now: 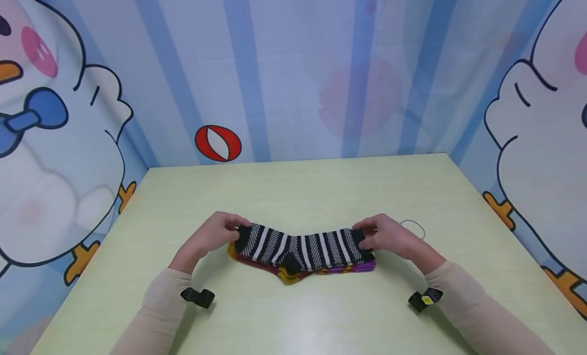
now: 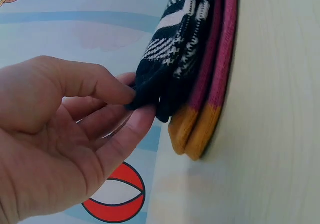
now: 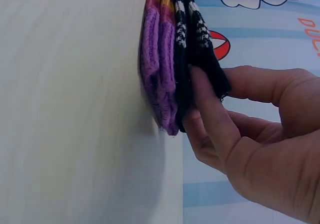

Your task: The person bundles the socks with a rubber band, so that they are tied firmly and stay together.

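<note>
A pair of black-and-white striped socks [image 1: 309, 248] lies stacked over a purple, maroon and mustard pair of socks [image 1: 289, 278] on the table. My left hand [image 1: 220, 231] pinches the black toe end between thumb and fingers. At the black cuff end, my right hand [image 1: 385, 235] pinches the upper sock. In the left wrist view, the mustard toes [image 2: 195, 134] lie below the black ones, outside the left hand's grip. The right wrist view has the purple cuffs [image 3: 160, 73] beneath the black cuffs, with right-hand fingers tucked between the two black layers.
The pale table [image 1: 293, 192] runs back to a blue striped curtain [image 1: 293, 75] with cartoon prints at both sides. A thin looped cord [image 1: 415, 222] shows behind the right wrist. Each wrist bears a small black camera [image 1: 198, 297].
</note>
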`<state>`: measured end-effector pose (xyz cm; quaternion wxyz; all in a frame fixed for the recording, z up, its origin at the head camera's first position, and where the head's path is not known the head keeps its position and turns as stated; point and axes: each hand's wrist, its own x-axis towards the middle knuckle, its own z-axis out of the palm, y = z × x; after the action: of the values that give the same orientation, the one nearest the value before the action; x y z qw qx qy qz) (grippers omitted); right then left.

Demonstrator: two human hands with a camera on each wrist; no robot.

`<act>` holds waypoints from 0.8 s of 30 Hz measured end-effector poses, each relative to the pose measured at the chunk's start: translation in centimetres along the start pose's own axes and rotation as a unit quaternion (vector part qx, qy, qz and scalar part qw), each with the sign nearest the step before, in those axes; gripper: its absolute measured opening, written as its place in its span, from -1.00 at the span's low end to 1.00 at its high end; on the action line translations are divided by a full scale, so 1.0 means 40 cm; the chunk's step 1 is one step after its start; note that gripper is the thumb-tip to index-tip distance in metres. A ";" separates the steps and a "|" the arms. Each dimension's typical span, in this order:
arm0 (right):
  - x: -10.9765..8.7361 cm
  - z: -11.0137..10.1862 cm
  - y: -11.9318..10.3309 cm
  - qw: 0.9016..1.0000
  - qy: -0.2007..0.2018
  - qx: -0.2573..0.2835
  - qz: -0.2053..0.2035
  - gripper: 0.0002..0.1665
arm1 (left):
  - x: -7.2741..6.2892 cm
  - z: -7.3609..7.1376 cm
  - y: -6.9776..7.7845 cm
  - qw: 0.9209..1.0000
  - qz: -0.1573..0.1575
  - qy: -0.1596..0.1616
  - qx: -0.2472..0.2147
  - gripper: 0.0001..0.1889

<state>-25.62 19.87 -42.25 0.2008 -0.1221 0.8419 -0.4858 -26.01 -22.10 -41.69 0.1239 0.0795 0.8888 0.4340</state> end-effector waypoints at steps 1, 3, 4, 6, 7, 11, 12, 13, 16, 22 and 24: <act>-0.001 0.000 -0.001 1.000 0.001 -0.008 -0.001 -0.45 | 0.000 0.002 0.002 1.000 -0.002 0.002 0.003 -0.65; -0.002 0.001 -0.001 1.000 0.004 -0.024 -0.002 -0.45 | 0.002 0.006 0.002 1.000 -0.005 0.004 0.008 -0.65; -0.002 0.001 -0.001 0.999 0.006 -0.032 -0.003 -0.45 | 0.003 0.008 0.002 1.000 -0.008 0.005 0.011 -0.66; -0.001 0.001 0.000 0.999 0.008 -0.051 -0.004 -0.45 | 0.004 0.011 0.002 1.000 -0.013 0.005 0.021 -0.67; -0.001 0.000 0.001 0.998 0.010 -0.067 -0.007 -0.43 | 0.005 0.012 0.002 0.999 -0.014 0.005 0.029 -0.67; 0.000 -0.004 0.006 0.990 0.015 -0.137 -0.035 -0.31 | 0.005 0.018 0.014 0.997 -0.007 0.009 0.076 -0.67; 0.000 -0.004 0.007 0.987 0.016 -0.154 -0.045 -0.29 | 0.004 0.020 0.017 0.996 0.001 0.010 0.091 -0.66; 0.000 -0.004 0.009 0.984 0.015 -0.166 -0.055 -0.29 | 0.004 0.022 0.021 0.994 0.010 0.009 0.106 -0.66; 0.003 -0.002 0.012 0.981 0.001 -0.179 -0.074 -0.33 | 0.006 0.034 0.027 0.990 0.042 0.000 0.134 -0.64; 0.008 -0.003 0.012 0.978 -0.003 -0.188 -0.091 -0.45 | 0.012 0.049 0.017 0.985 0.077 -0.015 0.152 -0.64; 0.007 -0.005 0.008 0.976 0.011 -0.192 -0.100 -0.54 | 0.013 0.050 0.016 0.985 0.077 -0.013 0.153 -0.65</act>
<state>-25.97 20.06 -42.51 0.1146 -0.2364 0.9052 -0.3341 -25.91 -20.08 -42.46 0.0885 0.1712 0.9342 0.3000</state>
